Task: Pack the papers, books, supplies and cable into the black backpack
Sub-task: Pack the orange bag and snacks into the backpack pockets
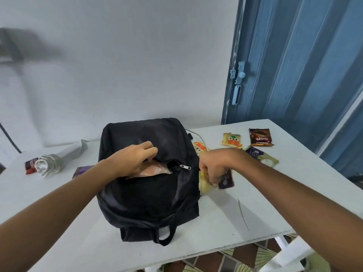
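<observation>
The black backpack [149,193] lies flat on the white table [255,218], its front pocket unzipped. My left hand [135,160] grips the upper edge of that pocket and holds it apart; a pinkish packet [155,170] shows inside. My right hand [214,165], just right of the bag, is closed on snack packets [225,180], one purple and one yellow. A white cable [196,135] runs out from behind the bag's far right corner.
Loose snack packets lie right of the bag: a brown one [260,137], a yellow one [231,139], a purple one [262,157]. A coiled white cord with a rolled paper [57,160] and a red packet [30,165] sit at the left. A blue door [294,65] stands behind.
</observation>
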The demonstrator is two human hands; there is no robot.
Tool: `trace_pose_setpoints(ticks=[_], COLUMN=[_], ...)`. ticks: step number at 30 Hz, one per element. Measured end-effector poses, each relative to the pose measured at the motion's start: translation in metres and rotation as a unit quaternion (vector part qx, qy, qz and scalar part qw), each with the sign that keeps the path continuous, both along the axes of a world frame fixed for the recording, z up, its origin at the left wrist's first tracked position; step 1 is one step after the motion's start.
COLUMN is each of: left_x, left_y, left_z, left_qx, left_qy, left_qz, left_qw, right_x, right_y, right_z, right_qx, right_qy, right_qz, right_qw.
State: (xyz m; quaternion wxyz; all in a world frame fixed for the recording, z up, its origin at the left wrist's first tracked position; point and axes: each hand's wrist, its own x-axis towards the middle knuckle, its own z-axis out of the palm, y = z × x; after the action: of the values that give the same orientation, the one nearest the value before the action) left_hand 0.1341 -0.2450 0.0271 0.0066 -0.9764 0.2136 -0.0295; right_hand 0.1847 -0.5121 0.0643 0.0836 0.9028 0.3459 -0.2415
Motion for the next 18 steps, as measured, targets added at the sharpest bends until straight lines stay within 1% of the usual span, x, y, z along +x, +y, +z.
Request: trace_pose_setpoints(ticks=[2, 3, 5, 6, 8, 9, 10, 12, 13, 16, 18], left_x=[-0.002, -0.002, -0.004, -0.006, -0.009, -0.011, -0.011, -0.010, -0.008, -0.003, -0.001], left_y=[0.009, 0.012, 0.013, 0.012, 0.014, 0.016, 0.018, 0.024, 0.026, 0.029, 0.030], left_z=[-0.005, -0.007, -0.006, -0.002, 0.008, 0.016, 0.025, 0.045, 0.056, 0.080, 0.086], left_qx=[0.039, 0.060, 0.091, 0.107, 0.134, 0.144, 0.145, 0.117, 0.096, 0.061, 0.052], left_qy=[-0.041, -0.050, -0.058, -0.061, -0.056, -0.047, -0.034, -0.009, 0.000, 0.009, 0.009], left_qz=[-0.009, 0.009, 0.048, 0.063, 0.088, 0.101, 0.112, 0.118, 0.111, 0.091, 0.085], left_qw=[0.998, 0.997, 0.993, 0.990, 0.985, 0.983, 0.982, 0.986, 0.989, 0.994, 0.995], right_x=[0.001, 0.000, -0.005, -0.007, -0.013, -0.017, -0.022, -0.031, -0.034, -0.030, -0.026], right_y=[0.015, 0.023, 0.039, 0.046, 0.061, 0.070, 0.078, 0.096, 0.105, 0.135, 0.154], right_z=[0.010, 0.008, 0.000, -0.006, -0.024, -0.036, -0.043, -0.055, -0.056, -0.049, -0.041], right_qx=[0.110, 0.178, 0.285, 0.314, 0.350, 0.365, 0.384, 0.446, 0.486, 0.586, 0.620], right_qy=[0.067, 0.116, 0.238, 0.294, 0.366, 0.376, 0.367, 0.310, 0.287, 0.262, 0.220], right_qz=[0.010, -0.001, -0.055, -0.084, -0.142, -0.171, -0.198, -0.232, -0.241, -0.293, -0.324], right_qw=[0.992, 0.977, 0.927, 0.899, 0.851, 0.834, 0.824, 0.807, 0.789, 0.709, 0.680])
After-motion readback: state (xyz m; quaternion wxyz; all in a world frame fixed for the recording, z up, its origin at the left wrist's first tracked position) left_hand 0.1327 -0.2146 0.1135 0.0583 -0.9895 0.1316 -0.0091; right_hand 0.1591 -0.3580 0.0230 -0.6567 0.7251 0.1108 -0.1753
